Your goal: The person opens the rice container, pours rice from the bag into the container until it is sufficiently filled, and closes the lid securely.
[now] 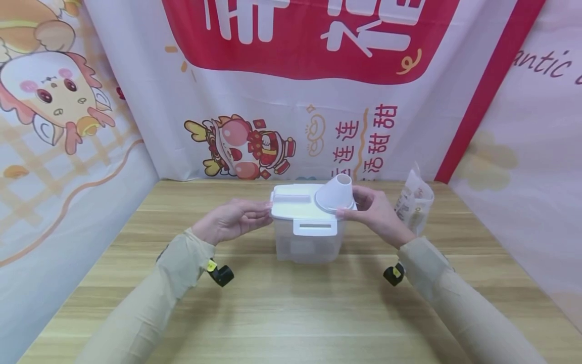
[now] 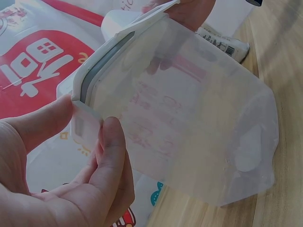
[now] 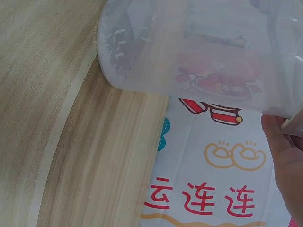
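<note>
A translucent plastic storage container (image 1: pixel 291 250) stands upright on the table under a white lid (image 1: pixel 291 209). On the lid's right half rises a tapered white spout (image 1: pixel 335 194), open at the top. My left hand (image 1: pixel 234 220) is at the lid's left end; the left wrist view shows its thumb and fingers pinching a white side latch (image 2: pixel 85 127). At the opposite end, my right hand (image 1: pixel 377 212) grips the lid's right side, thumb near the front corner. In the right wrist view its fingertips (image 3: pixel 271 124) touch a white clip, partly cut off by the frame.
A clear printed plastic bag (image 1: pixel 416 202) stands behind the right forearm. The wooden table (image 1: pixel 282 323) meets a printed cloth backdrop (image 1: pixel 254 91) just behind the container, with more cloth along both sides. Each wrist carries a small black camera.
</note>
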A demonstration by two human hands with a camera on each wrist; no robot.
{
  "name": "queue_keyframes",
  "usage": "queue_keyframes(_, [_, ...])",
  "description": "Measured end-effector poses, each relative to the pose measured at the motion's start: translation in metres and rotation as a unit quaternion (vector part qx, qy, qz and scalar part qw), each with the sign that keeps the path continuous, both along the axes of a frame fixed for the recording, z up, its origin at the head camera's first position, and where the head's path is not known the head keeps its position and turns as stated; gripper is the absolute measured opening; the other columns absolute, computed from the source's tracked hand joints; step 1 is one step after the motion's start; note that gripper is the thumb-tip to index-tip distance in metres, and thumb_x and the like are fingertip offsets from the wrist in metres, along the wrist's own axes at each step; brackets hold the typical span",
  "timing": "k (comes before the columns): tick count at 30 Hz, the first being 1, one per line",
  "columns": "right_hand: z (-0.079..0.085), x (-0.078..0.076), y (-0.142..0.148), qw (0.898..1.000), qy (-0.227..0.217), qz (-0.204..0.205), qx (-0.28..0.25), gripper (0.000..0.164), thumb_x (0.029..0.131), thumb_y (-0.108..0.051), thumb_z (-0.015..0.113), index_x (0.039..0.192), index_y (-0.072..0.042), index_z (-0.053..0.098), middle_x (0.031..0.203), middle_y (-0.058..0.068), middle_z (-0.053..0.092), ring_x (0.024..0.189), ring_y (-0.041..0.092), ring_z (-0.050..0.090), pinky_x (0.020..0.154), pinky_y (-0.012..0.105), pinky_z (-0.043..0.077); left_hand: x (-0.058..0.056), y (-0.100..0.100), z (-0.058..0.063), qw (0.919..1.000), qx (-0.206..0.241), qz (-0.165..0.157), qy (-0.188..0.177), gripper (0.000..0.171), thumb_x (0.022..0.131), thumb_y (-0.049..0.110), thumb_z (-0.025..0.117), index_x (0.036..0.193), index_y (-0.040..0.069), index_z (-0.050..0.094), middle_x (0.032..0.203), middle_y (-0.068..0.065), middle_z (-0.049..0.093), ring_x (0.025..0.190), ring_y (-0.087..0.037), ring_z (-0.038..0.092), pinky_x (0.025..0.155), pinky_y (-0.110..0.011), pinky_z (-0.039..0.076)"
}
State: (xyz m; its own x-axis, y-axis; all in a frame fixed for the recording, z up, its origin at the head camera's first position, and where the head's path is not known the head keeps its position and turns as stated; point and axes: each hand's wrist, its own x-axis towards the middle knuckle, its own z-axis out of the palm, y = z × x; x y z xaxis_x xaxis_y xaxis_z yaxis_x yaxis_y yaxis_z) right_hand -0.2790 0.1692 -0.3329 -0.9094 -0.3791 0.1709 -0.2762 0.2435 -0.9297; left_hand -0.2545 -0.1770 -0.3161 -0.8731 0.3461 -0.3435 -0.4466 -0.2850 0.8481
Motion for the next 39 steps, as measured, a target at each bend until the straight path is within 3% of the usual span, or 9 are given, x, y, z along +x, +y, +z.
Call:
queue_keyframes(17, [0.0021, 0.0004, -0.002, 1.0, 0.013, 0.001, -0.005, 0.064, 0.077, -0.035, 0.085, 0.134, -0.018, 0.06, 0.125, 0.001, 0.065, 0.108, 0.022, 0.063, 0.09, 0.037, 0.054, 0.0005, -0.0027, 0.0026, 0.9999, -0.009, -0.004, -0.006, 0.049, 0.092, 0.009, 0.07, 0.135, -0.004, 0.05, 0.121, -0.018, 0.061, 0.112, -0.028, 0.06, 0.107, -0.04, 0.041])
queue_keyframes(26, [0.0008, 0.0008, 0.0013, 1.0, 0.008, -0.007, 0.009, 0.066, 0.078, -0.037, 0.085, 0.135, -0.019, 0.059, 0.128, 0.0, 0.063, 0.11, 0.022, 0.062, 0.091, 0.04, 0.053, 0.0004, -0.001, 0.0027, 0.9999, -0.001, -0.004, -0.01, 0.047, 0.091, 0.007, 0.072, 0.132, -0.004, 0.052, 0.118, -0.019, 0.063, 0.11, -0.029, 0.061, 0.1, -0.038, 0.048])
queue_keyframes(34, [0.0018, 0.0018, 0.001, 1.0, 0.014, -0.002, 0.006, 0.065, 0.078, -0.034, 0.085, 0.135, -0.016, 0.06, 0.127, 0.002, 0.064, 0.107, 0.023, 0.064, 0.09, 0.038, 0.053, 0.0012, -0.0016, 0.0027, 0.9999, 0.001, -0.011, -0.005, 0.048, 0.091, 0.006, 0.071, 0.133, -0.004, 0.051, 0.122, -0.02, 0.06, 0.112, -0.029, 0.06, 0.107, -0.04, 0.041])
queue_keyframes(39, [0.0012, 0.0024, 0.0013, 1.0, 0.015, 0.003, 0.001, 0.064, 0.078, -0.033, 0.085, 0.135, -0.016, 0.06, 0.127, 0.002, 0.064, 0.108, 0.023, 0.063, 0.09, 0.038, 0.053, 0.0015, -0.0011, 0.003, 0.9999, -0.003, -0.01, -0.007, 0.047, 0.092, 0.006, 0.07, 0.134, -0.004, 0.05, 0.121, -0.019, 0.061, 0.111, -0.029, 0.061, 0.104, -0.039, 0.043])
